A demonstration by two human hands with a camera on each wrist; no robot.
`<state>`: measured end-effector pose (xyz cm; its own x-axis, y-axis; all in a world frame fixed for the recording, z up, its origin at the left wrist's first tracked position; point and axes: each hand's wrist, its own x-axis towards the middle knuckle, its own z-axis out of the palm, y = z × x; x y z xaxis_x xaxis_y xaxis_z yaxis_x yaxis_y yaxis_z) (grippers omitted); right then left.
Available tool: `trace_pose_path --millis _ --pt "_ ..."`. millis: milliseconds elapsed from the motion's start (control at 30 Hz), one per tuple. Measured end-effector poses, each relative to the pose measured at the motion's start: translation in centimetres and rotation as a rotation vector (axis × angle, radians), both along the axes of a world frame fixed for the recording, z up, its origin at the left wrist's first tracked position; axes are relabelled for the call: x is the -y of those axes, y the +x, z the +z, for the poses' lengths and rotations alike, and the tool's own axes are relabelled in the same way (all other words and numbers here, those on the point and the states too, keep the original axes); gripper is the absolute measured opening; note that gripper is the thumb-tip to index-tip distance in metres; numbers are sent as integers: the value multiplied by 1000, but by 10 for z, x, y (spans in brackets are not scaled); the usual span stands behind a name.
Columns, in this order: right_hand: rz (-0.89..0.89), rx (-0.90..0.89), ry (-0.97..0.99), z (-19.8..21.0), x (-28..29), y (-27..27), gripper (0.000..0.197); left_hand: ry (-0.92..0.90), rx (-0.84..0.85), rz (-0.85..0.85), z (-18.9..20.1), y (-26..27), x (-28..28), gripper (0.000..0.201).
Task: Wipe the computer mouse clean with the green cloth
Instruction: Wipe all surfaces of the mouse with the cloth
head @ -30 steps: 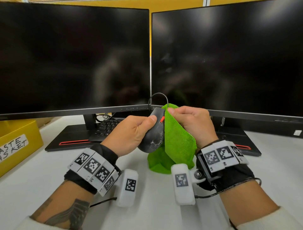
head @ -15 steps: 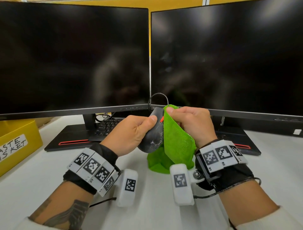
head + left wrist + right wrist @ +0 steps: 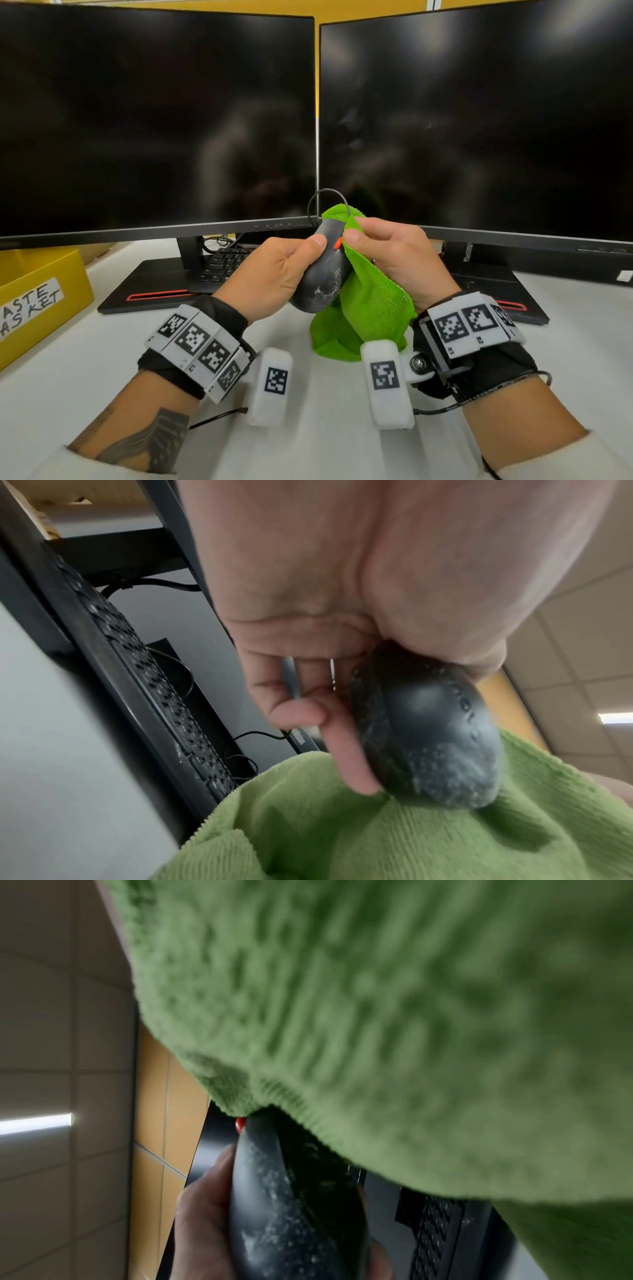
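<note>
A black wired mouse (image 3: 322,274) with a red scroll wheel and whitish dust on its rear is held upright above the desk. My left hand (image 3: 277,270) grips it from the left, thumb on top, fingers curled behind. My right hand (image 3: 390,253) pinches the green cloth (image 3: 370,301) against the mouse's right side near the wheel. The cloth hangs down to the desk. In the left wrist view the mouse (image 3: 424,734) shows its dusty end above the cloth (image 3: 411,831). The right wrist view is mostly filled by cloth (image 3: 394,1015), with the mouse (image 3: 291,1204) below it.
Two dark monitors (image 3: 154,120) (image 3: 479,120) stand close behind the hands. A black keyboard (image 3: 226,263) lies under the left monitor on its stand base. A yellow waste basket (image 3: 37,301) sits at the left edge of the white desk (image 3: 325,445).
Both hands hold almost the same pose. The right hand with the cloth has shifted slightly up along the mouse's side near the scroll wheel.
</note>
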<state>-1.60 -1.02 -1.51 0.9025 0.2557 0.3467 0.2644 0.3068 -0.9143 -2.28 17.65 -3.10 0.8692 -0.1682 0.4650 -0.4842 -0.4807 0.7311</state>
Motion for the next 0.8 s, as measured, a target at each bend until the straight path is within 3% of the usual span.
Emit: trace_pose_path --millis 167,333,433,500,567,667,767,800 --pt "60 -27 103 -5 -5 -1 29 -30 9 11 0 2 -2 77" --pt "-100 -17 43 -6 -3 4 5 -34 21 -14 0 1 -3 66" --pt "-217 -7 5 -9 -5 9 30 0 4 -20 1 -1 -3 63" --pt "-244 -10 18 -8 -7 10 35 -1 -3 -7 2 -2 -1 68" --pt "-212 -55 80 -7 -7 11 27 -43 18 8 2 1 -1 72" --pt "-86 -143 190 -2 -3 9 33 -118 59 42 2 5 -3 78" --pt "47 -108 137 0 -6 2 37 -165 75 104 3 6 -5 79" --pt "73 -68 98 -2 -8 2 48 -166 77 126 3 7 -6 80"
